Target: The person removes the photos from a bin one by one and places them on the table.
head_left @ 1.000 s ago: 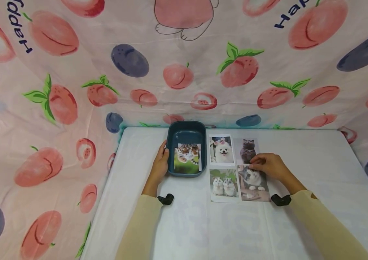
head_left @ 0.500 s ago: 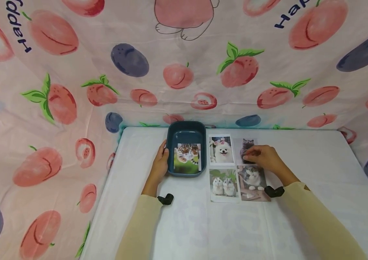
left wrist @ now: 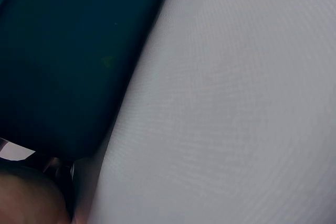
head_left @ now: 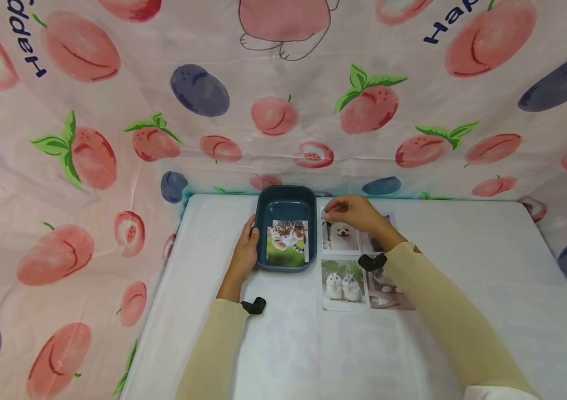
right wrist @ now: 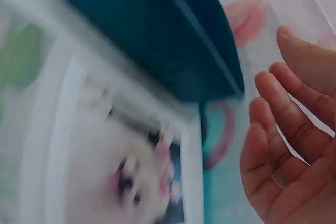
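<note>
1. Blue tray (head_left: 283, 206): sits at the far edge of the tabletop (head_left: 288, 355) (bearings are read from the tray's centre, 12 o'clock pointing away from the person).
2. Tiger card (head_left: 286, 245): lies face up inside the blue tray, in its 6 o'clock half.
3. Left hand (head_left: 245, 249): holds the blue tray at its 9 o'clock wall; grip clamped on that wall.
4. Right hand (head_left: 357, 214): positioned over the dog card, fingertips just beside the tray's rim at 2 to 3 o'clock. Grip apart: fingers loosely bent, thumb clear of them, nothing between.
5. Dog card (head_left: 341, 241): flat at 3 o'clock, near the blue tray, its far end partly covered.
6. Dark-figure card (head_left: 372, 243): farther out at 3 o'clock, mostly hidden by the right hand.
7. Hamster card (head_left: 342, 284): flat at 4 o'clock, showing two pale animals.
8. Brown-toned card (head_left: 388, 299): farther out at 4 o'clock, partly covered by the sleeve (head_left: 453, 311).
9. Fruit-print cloth (head_left: 273, 66): hangs behind the tabletop at 12 o'clock.
</note>
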`<state>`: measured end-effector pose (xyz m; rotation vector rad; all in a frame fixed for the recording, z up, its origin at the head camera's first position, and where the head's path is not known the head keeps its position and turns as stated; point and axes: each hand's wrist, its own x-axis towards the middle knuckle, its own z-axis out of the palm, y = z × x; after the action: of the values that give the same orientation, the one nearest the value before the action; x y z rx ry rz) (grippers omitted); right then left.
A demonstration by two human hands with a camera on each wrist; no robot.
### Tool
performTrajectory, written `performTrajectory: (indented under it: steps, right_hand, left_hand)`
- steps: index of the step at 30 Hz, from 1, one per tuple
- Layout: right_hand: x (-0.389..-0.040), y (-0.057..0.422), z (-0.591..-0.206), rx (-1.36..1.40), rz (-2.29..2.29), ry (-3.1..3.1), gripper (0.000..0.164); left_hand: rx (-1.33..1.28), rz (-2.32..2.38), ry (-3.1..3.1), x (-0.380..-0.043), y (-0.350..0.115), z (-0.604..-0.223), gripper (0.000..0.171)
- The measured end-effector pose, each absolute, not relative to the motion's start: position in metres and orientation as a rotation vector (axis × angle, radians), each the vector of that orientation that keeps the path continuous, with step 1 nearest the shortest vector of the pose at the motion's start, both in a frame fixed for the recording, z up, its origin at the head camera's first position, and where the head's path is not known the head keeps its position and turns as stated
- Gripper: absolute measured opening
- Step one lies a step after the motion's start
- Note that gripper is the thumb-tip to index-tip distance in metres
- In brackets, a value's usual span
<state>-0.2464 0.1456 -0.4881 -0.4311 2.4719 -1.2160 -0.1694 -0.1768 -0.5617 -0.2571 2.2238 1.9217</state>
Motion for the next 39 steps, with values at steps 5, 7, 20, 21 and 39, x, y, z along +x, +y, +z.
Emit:
performTrajectory:
  steps: [5,7,20,21,39]
  right_hand:
    - [-0.262,0.107,-0.477,-0.513,-1.176,2.393,0.033]
    - [-0.268,0.095,-0.476,-0.537,-1.146,2.39,0.033]
    - [-0.292,0.042,-0.484,-0.637,-0.97,2.352,0.034]
    - [-0.292,0.038,-0.484,-0.651,-0.954,2.352,0.033]
    - [-0.292,0.006,-0.508,-0.622,-0.749,2.353,0.027]
  left_hand:
    - [-0.251,1.91,2.246,-0.169,-0.177,-0.562,0.05]
    - [-0.246,1.913,2.247,-0.169,-0.177,-0.563,0.05]
    - [-0.234,1.914,2.235,-0.171,-0.178,-0.564,0.052]
    - [-0.234,1.91,2.237,-0.17,-0.178,-0.564,0.052]
    - [-0.19,1.934,2.218,-0.17,-0.18,-0.564,0.051]
